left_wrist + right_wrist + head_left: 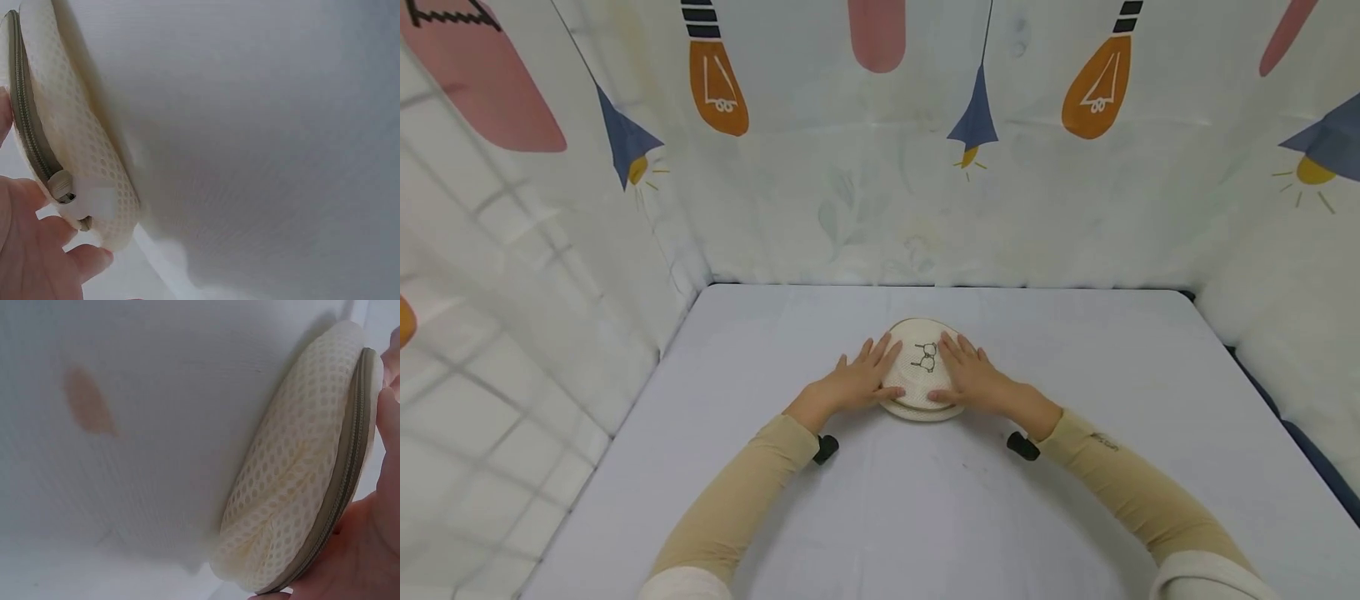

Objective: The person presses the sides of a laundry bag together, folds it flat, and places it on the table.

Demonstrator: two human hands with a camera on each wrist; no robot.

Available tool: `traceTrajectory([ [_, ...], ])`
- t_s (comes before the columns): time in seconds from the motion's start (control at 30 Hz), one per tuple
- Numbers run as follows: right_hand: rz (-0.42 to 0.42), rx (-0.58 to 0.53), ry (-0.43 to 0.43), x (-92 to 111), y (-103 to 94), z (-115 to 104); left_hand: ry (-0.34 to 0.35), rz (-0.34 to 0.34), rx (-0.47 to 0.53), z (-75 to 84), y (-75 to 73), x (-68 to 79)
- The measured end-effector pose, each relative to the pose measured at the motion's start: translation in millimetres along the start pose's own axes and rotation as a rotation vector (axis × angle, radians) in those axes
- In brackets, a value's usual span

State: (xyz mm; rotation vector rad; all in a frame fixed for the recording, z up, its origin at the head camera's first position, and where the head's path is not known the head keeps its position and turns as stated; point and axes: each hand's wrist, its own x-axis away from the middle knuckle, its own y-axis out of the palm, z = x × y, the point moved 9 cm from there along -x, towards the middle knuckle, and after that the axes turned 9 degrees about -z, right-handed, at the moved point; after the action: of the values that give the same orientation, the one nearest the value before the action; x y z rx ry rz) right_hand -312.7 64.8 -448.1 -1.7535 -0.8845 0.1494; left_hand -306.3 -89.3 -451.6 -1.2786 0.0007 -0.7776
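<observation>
A round cream mesh laundry bag (917, 367) lies on the white table, a small line drawing on its top. My left hand (859, 381) rests on its left side, fingers spread and straight. From the right, my right hand (983, 383) lies against the bag in the same way, thumb along the near edge. The left wrist view shows the zipper (31, 119) running around the bag's side, with its pull near a white tag (100, 199). In the right wrist view the mesh side (294, 444) bulges and creases below the zipper.
The white table (880, 517) stretches around the bag on all sides. White curtains printed with lamps and bulbs hang behind it (880, 208) and along both sides. Dark wrist devices (1022, 446) sit under both wrists, close over the tabletop.
</observation>
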Motion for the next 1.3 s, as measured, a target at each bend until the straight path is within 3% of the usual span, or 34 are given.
traceTrajectory([
  [0.33, -0.022, 0.026, 0.028, -2.0, 7.6, -1.4, -0.039, -0.05, -0.065, -1.0, 5.9, -6.0],
  [0.53, -0.041, 0.022, 0.047, -7.3, 12.9, 1.4, -0.051, -0.063, -0.048, 0.0, 6.8, -8.0],
  [0.97, -0.169, 0.097, 0.096, -15.3, 18.7, 9.9, -0.081, -0.083, -0.034, 4.0, 5.1, -8.8],
  [1.3, -0.162, 0.154, 0.164, -10.7, 15.1, 0.6, -0.109, -0.069, -0.073, 8.9, 2.9, -11.4],
])
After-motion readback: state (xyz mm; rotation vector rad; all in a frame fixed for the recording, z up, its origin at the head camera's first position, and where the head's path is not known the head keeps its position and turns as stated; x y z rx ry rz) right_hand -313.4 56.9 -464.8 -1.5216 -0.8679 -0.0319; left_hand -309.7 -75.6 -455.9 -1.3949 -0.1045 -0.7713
